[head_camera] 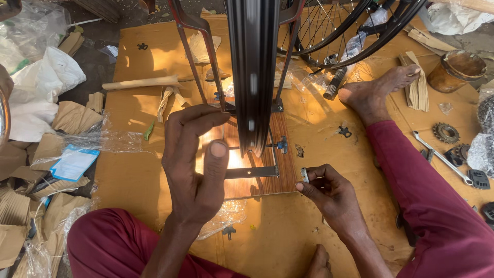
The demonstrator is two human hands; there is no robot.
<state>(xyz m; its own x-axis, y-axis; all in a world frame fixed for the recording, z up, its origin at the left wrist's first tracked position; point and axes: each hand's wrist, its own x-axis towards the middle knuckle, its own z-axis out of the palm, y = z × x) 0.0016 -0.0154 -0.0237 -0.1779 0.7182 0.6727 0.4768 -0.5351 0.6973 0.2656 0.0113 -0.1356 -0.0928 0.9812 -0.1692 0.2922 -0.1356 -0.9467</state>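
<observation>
A black bicycle wheel rim [253, 67] stands upright in a truing stand with reddish arms [191, 46] on a wood-grain base board [260, 180]. My left hand [195, 159] is raised beside the rim's left side, fingers curled toward the stand arm, thumb up, holding nothing I can see. My right hand [329, 195] rests lower right of the board, pinching a small metal tool [304, 175] between thumb and fingers. My legs in maroon trousers [427, 195] frame the stand, with a bare foot [373, 92] stretched out on the right.
Cardboard sheet [128, 170] covers the ground. More wheels [355, 31] lean at top right. A wooden stick [141, 82] lies left; a spanner [442, 157], a sprocket [445, 132] and a brown pot [458, 69] lie right. Plastic bags and paper scraps [41, 98] pile at left.
</observation>
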